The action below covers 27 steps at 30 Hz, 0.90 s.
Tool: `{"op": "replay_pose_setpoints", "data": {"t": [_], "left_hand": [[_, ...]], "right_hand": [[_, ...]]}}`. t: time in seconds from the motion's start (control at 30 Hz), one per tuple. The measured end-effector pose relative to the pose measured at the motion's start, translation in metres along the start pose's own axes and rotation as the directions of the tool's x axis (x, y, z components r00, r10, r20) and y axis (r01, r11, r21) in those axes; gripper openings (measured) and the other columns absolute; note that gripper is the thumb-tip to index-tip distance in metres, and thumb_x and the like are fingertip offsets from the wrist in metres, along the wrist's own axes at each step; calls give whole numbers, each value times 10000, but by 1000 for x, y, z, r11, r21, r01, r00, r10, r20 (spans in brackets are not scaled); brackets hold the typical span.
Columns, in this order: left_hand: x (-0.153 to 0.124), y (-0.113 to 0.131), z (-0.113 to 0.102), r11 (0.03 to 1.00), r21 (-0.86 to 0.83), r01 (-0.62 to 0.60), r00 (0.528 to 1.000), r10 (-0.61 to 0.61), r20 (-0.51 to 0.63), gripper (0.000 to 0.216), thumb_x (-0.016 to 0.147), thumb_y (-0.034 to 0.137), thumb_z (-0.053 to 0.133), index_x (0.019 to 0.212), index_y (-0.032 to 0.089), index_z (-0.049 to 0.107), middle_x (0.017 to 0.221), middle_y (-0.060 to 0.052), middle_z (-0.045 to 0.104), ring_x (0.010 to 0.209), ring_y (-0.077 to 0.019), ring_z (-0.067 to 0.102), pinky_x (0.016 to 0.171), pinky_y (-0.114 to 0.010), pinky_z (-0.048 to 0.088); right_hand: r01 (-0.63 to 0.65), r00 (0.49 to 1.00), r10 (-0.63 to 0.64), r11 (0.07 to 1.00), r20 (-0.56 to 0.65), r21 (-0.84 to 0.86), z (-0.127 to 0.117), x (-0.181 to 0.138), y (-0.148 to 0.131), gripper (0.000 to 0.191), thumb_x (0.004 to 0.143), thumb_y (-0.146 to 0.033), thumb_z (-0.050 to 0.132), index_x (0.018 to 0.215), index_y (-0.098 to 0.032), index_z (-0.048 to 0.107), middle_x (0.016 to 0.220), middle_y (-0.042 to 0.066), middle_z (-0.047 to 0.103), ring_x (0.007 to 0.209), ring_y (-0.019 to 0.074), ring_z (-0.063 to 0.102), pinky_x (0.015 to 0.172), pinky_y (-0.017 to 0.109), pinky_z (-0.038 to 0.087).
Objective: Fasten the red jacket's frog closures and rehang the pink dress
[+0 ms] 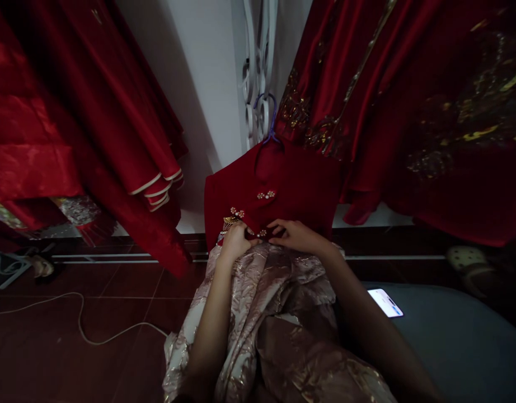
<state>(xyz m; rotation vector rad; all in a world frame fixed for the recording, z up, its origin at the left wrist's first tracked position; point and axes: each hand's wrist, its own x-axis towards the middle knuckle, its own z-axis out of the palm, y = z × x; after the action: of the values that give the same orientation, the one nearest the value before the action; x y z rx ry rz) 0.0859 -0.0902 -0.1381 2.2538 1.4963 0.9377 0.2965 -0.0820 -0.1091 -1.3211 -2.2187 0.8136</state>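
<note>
A red sleeveless-looking garment [300,184] hangs in front of me from a purple hanger [271,127]. Pearl-and-bead fasteners [266,195] run down its front, with another bead ornament and a gold fan-shaped piece [230,221] at the left. My left hand [238,240] is curled on the garment's lower front, beside the lowest beaded fastener [258,233]. From the other side my right hand [298,236] has bent fingers closing on the red cloth by that fastener. Shiny patterned pinkish-gold fabric [262,280] spreads below both hands; whether it joins the red garment is unclear.
Red garments with gold trim [325,112] hang at the right, and more red clothing [127,112] at the left. Behind stands a white scrolled metal frame [258,61]. A lit phone [385,303] lies on a grey seat [451,336]. A cable [111,338] crosses the tiled floor.
</note>
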Motion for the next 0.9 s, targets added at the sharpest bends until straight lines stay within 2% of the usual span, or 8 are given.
{"op": "replay_pose_setpoints", "data": {"t": [0.17, 0.27, 0.4, 0.57, 0.7, 0.9], "left_hand": [[0, 2, 9, 991, 137, -6, 1000, 8, -10, 226, 681, 309, 664, 841, 170, 585, 865, -54, 591, 828, -193, 540, 701, -272, 388], [0, 1, 9, 988, 151, -11, 1000, 12, -2, 204, 685, 294, 661, 834, 167, 601, 865, -61, 602, 838, -198, 549, 712, -275, 391], [1, 0, 7, 998, 43, -34, 999, 35, -15, 245, 676, 321, 681, 847, 157, 621, 846, -47, 630, 788, -169, 560, 695, -258, 400], [2, -1, 4, 997, -75, -29, 999, 31, 23, 319, 647, 391, 706, 842, 145, 651, 782, -37, 652, 690, -142, 556, 633, -237, 392], [1, -1, 5, 995, -103, -14, 1000, 16, 23, 272, 659, 367, 700, 800, 140, 650, 742, -35, 655, 657, -134, 559, 608, -228, 382], [0, -4, 10, 967, -253, 14, 1000, -11, 10, 220, 665, 337, 696, 720, 137, 620, 693, -26, 646, 619, -121, 564, 595, -222, 392]], "right_hand": [[37, 999, -36, 996, -11, 75, 20, 12, 9, 284, 734, -294, 620, 986, -170, 584, 877, 64, 681, 830, 163, 641, 754, 290, 503], [60, 998, -57, 994, -31, 93, 27, 16, 14, 228, 724, -282, 626, 914, -168, 569, 858, 54, 680, 810, 157, 641, 739, 287, 509], [72, 997, -66, 989, -49, 133, 30, 17, 14, 185, 711, -253, 635, 864, -176, 565, 827, 42, 680, 775, 152, 645, 710, 274, 515], [68, 996, -59, 986, -62, 152, 31, 18, 11, 164, 713, -251, 634, 849, -176, 579, 813, 43, 682, 764, 154, 645, 698, 273, 517], [84, 996, -78, 986, -48, 141, 30, 17, 10, 165, 712, -240, 630, 854, -172, 581, 834, 50, 682, 770, 151, 641, 713, 276, 513], [63, 997, -55, 986, -56, 152, 28, 17, 8, 146, 730, -249, 608, 852, -173, 579, 830, 49, 678, 775, 151, 638, 710, 274, 505]]}}
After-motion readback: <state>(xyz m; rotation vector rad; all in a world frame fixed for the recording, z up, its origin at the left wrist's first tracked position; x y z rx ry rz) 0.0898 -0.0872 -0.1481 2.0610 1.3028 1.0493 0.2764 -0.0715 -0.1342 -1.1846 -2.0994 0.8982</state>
